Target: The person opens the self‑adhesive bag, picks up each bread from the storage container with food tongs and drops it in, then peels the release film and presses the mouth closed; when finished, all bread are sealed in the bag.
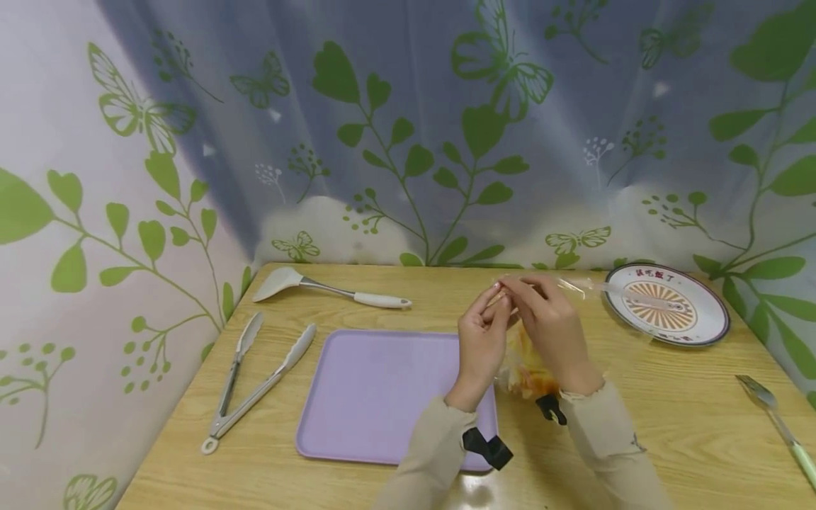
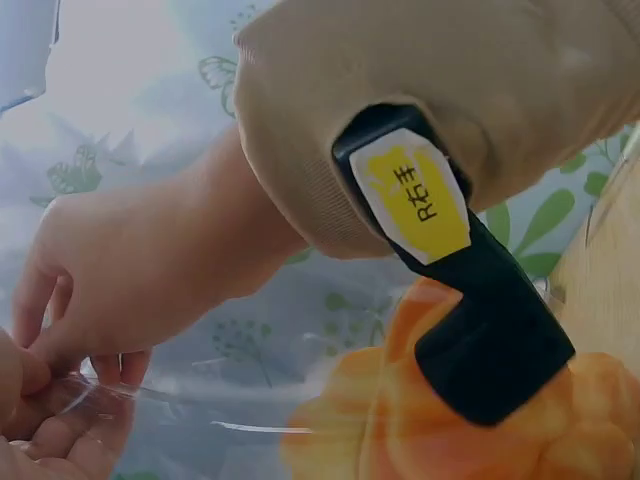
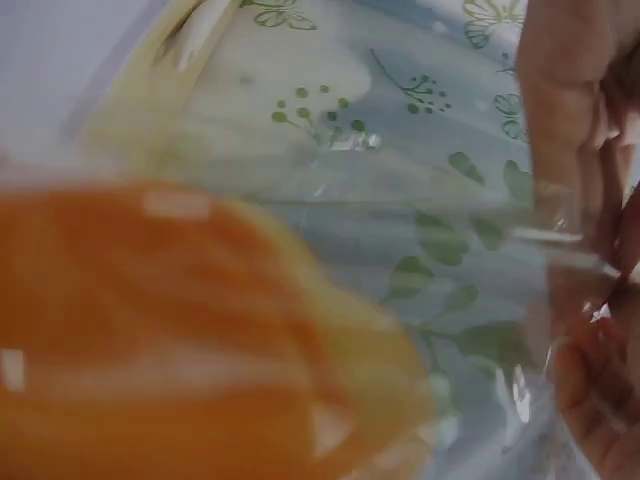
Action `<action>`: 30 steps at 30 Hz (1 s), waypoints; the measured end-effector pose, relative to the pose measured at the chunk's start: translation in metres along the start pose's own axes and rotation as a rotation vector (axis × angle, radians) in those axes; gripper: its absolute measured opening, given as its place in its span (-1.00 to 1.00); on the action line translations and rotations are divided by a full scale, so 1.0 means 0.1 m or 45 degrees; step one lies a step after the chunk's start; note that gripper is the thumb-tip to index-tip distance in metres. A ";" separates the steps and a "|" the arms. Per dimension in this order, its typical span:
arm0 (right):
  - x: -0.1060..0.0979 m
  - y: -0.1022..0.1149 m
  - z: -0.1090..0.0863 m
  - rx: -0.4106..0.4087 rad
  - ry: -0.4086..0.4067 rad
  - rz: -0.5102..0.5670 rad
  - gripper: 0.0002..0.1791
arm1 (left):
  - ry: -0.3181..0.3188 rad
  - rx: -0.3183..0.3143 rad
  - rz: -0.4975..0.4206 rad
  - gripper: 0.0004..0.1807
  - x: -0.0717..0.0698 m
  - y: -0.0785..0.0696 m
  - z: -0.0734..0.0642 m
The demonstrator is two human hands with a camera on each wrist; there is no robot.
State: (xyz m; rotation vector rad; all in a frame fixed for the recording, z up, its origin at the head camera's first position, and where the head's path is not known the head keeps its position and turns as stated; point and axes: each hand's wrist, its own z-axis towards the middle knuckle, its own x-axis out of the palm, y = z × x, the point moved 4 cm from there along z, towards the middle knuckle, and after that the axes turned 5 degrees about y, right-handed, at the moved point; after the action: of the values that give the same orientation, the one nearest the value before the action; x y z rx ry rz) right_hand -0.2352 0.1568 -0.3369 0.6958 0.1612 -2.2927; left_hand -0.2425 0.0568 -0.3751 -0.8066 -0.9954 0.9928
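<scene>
A clear plastic bag (image 3: pixel 330 240) hangs below both hands, with an orange-and-yellow, bread-like item (image 1: pixel 530 368) inside it. My left hand (image 1: pixel 479 347) pinches the upper edge of the bag between thumb and fingers. Right beside it, my right hand (image 1: pixel 553 329) pinches the same edge, and the fingertips of both hands meet there. In the left wrist view the right hand (image 2: pixel 150 260) bends down to the film, its fingers partly hidden by the left hand (image 2: pixel 50 440). The item looks large and blurred in the right wrist view.
A purple tray (image 1: pixel 382 397) lies left of the bag, under the left forearm. Farther left are open tongs (image 1: pixel 239 411) and a white-headed spatula (image 1: pixel 382 300). On the right are a patterned plate (image 1: pixel 710 315) and a green-handled fork (image 1: pixel 774 418). A leaf-printed curtain (image 1: pixel 408 142) backs the table.
</scene>
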 end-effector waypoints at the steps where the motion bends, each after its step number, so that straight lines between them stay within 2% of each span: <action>1: 0.00 -0.01 0.00 -0.037 0.023 -0.026 -0.74 | 0.000 0.002 0.010 -0.56 0.00 -0.01 0.00; 3: 0.00 -0.01 0.01 -0.116 0.051 -0.067 -0.64 | 0.007 -0.004 0.031 -0.57 -0.01 -0.01 -0.01; 6: 0.00 0.00 -0.01 -0.235 0.086 -0.153 -0.69 | 0.029 -0.015 0.098 -0.57 -0.01 -0.02 -0.03; 8: -0.01 0.01 -0.02 -0.298 0.074 -0.180 -0.73 | 0.044 -0.006 0.160 -0.58 -0.02 -0.03 -0.03; 11: -0.02 0.03 -0.01 -0.342 0.047 -0.199 -0.69 | 0.048 0.038 0.248 -0.60 -0.02 -0.07 -0.04; 13: -0.01 0.04 0.01 -0.328 0.026 -0.178 -0.70 | 0.042 0.057 0.288 -0.62 -0.03 -0.08 -0.04; 16: 0.00 0.03 0.02 -0.231 0.009 -0.098 -0.69 | 0.032 0.081 0.296 -0.65 -0.04 -0.08 -0.04; 21: 0.00 -0.01 -0.03 0.033 -0.031 0.145 -0.59 | 0.002 0.112 0.250 -0.70 -0.03 -0.05 -0.05; 26: 0.00 -0.02 -0.07 0.287 -0.056 0.388 -0.90 | -0.010 0.152 0.248 -0.72 0.00 -0.07 -0.04; 28: -0.01 -0.04 -0.08 0.429 -0.059 0.549 -0.91 | -0.004 0.160 0.246 -0.72 0.01 -0.07 -0.04; 30: -0.02 -0.08 -0.09 0.617 -0.048 0.743 -0.89 | -0.005 0.156 0.241 -0.71 0.02 -0.06 -0.04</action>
State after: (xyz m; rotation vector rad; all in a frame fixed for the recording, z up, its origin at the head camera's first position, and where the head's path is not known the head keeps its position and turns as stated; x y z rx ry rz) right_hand -0.2354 0.1668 -0.3442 0.8080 -0.5643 -1.7775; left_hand -0.2367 0.0559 -0.3705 -0.8072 -0.8639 1.2062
